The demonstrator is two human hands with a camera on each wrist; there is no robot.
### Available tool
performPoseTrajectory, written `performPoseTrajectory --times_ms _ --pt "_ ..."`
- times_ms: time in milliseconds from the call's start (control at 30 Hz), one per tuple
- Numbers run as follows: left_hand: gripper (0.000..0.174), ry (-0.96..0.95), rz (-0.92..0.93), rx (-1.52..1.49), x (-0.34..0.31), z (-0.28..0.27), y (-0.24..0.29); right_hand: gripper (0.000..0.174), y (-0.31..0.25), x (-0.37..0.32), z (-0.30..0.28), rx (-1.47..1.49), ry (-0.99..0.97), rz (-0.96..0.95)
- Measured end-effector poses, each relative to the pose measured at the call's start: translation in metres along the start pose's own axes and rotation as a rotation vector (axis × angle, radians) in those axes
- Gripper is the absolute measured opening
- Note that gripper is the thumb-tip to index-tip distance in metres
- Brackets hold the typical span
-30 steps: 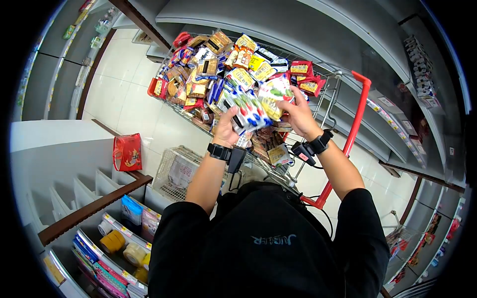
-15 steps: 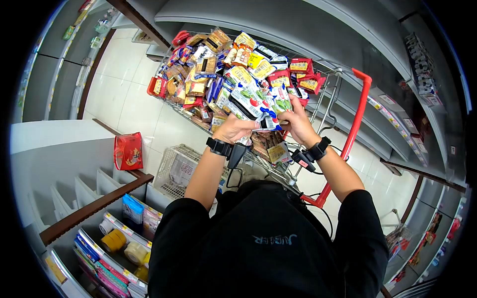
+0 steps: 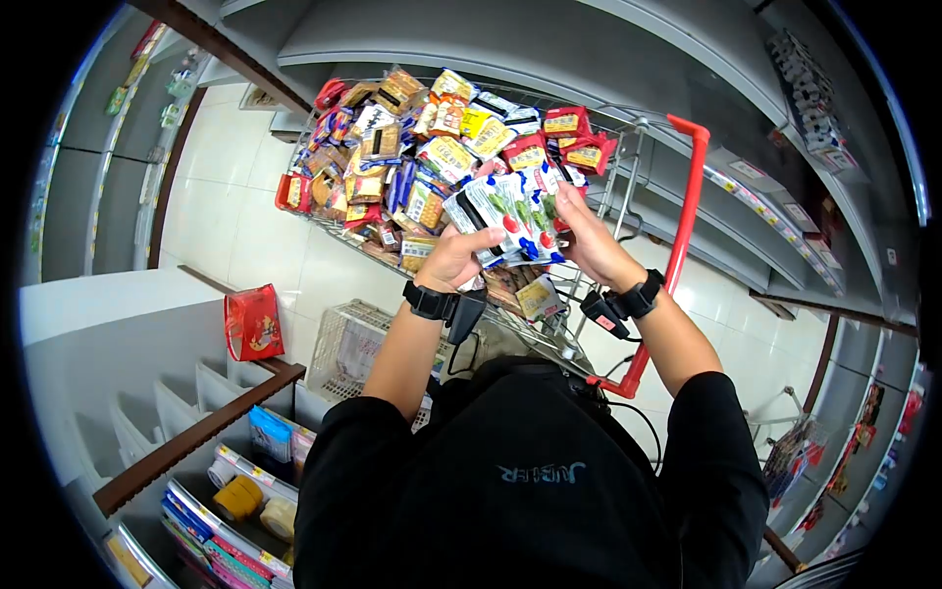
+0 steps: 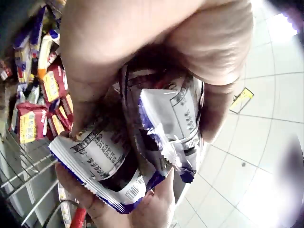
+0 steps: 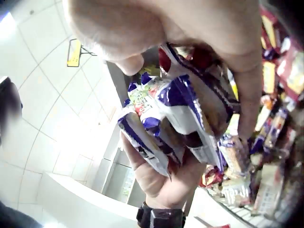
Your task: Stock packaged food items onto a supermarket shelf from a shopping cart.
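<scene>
Over the near side of the full shopping cart [image 3: 628, 187], both hands hold a bunch of white-and-blue snack packets [image 3: 505, 218] printed with red and green pictures. My left hand [image 3: 453, 258] grips the bunch from one side, thumb lying across the top packet. On the other side my right hand [image 3: 595, 239] holds it with curled fingers. Crimped ends of several packets [image 4: 102, 164] stick out side by side in the left wrist view. From the right wrist, the packets [image 5: 190, 130] overlap between both hands, their inner faces hidden.
Heaped packaged snacks [image 3: 383, 147] fill the cart, with red packets [image 3: 566, 123] near its red handle [image 3: 690, 211]. Grey shelves [image 3: 471, 39] run along the far side. A plastic basket [image 3: 339, 344] and a red bag [image 3: 253, 322] are at the left.
The packets, spread apart between the hands before, are now drawn together into a tighter overlapping bunch. The left thumb has moved onto the top packet. The head view has shifted slightly.
</scene>
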State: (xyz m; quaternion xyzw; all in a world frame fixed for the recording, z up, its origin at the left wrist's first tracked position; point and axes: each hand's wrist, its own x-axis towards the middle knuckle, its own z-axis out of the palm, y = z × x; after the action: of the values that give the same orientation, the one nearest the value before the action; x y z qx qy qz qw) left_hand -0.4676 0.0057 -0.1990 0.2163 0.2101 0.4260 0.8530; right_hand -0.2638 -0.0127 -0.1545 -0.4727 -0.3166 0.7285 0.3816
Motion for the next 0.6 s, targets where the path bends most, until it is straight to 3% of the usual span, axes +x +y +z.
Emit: performPoseTrajectory --times_ms 100,200,233,367,433,533,600 --pt "0.101 -0.140 0.057 0.120 -0.003 0.050 0.002 0.074 -0.020 -0.035 -0.014 -0.266 -0.028 -0.089" --pt "0.110 -0.190 0.099 0.125 -0.010 0.089 -0.019 0.087 -0.032 -0.075 -0.024 -0.352 -0.049 -0.339" --pt "0.114 -0.212 0.081 0.120 -0.014 0.101 -0.026 0.093 -0.049 -0.102 -0.020 -0.234 -0.049 -0.122" --pt "0.121 -0.171 0.251 0.126 -0.033 0.166 -0.074 0.109 -0.048 -0.174 -0.057 -0.128 -0.121 -0.180" --pt "0.116 -0.205 0.278 0.234 -0.045 0.196 -0.107 0.117 -0.035 -0.210 -0.084 -0.284 -0.117 -0.483" --pt "0.101 -0.204 0.325 0.308 -0.061 0.251 -0.169 0.119 -0.036 -0.286 -0.117 -0.117 -0.122 -0.436" --pt "0.098 -0.214 0.319 0.333 -0.067 0.283 -0.210 0.120 -0.031 -0.327 -0.152 -0.175 -0.091 -0.556"
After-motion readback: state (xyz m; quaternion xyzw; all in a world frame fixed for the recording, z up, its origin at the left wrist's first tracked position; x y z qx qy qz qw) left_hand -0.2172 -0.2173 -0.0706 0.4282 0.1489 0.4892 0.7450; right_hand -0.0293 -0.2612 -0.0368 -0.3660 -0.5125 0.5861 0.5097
